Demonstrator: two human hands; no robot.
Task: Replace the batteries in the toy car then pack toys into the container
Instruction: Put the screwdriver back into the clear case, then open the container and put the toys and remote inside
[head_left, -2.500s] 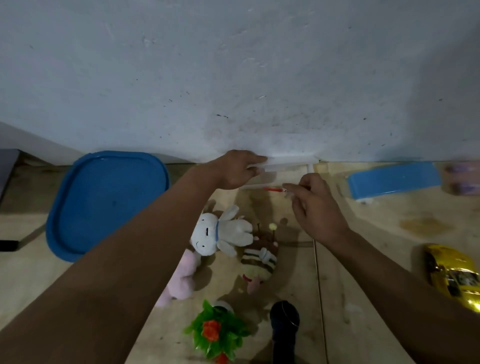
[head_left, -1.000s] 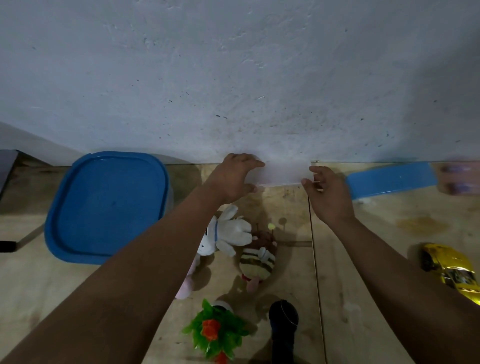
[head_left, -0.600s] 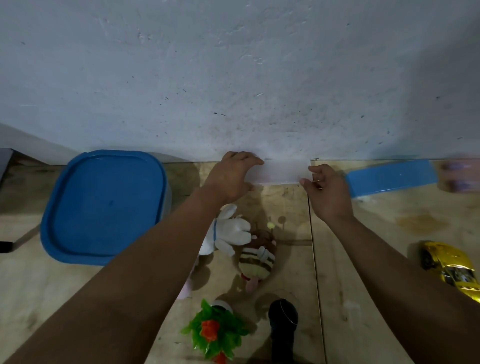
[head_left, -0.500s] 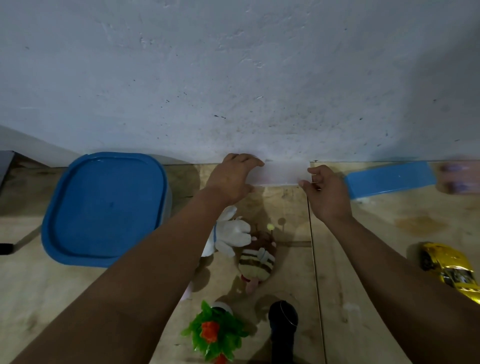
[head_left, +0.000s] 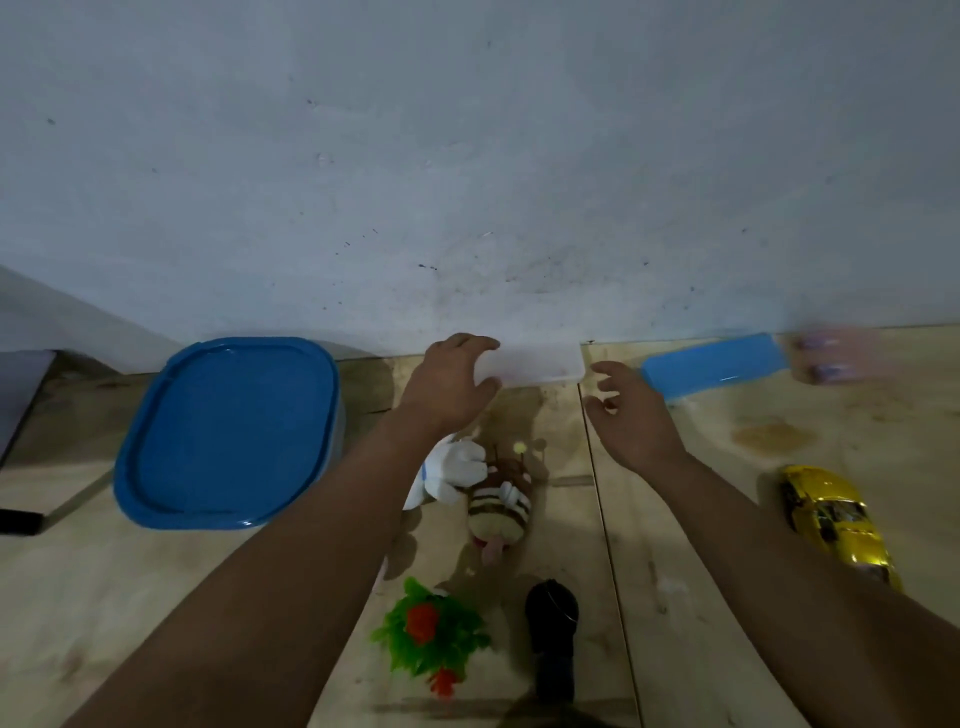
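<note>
Right against the foot of the grey wall (head_left: 467, 156) lies a flat translucent white box (head_left: 535, 364) on the pale wooden counter (head_left: 701, 519), and everything else is placed from it; the left hand (head_left: 449, 387) grips the box's left end, its fingers (head_left: 480, 343) curled over the far edge and the thumb on the near edge; the right hand (head_left: 631, 415) hovers just off the box's right end, not touching it, its fingers (head_left: 605, 370) apart and loosely bent, holding nothing; to the right of the box, also along the wall, lies a flat blue lid (head_left: 714, 366), and beyond that a blurred pinkish thing (head_left: 831, 358) I cannot make out; well to the left of the box stands the container with its blue lid (head_left: 228, 431) on; nearer the person than the box, partly hidden under the left forearm, lies a white plush toy (head_left: 457, 467), touching a brown striped plush toy (head_left: 501, 512) beside it; nearer still sit a small green plastic plant with red flowers (head_left: 428, 634) and a black cylindrical object (head_left: 553, 639); the yellow toy car (head_left: 836, 519) rests on the counter well to the right of the box and nearer the person, apart from both hands; at the far left edge a dark flat object (head_left: 18, 410) shows only in part
</note>
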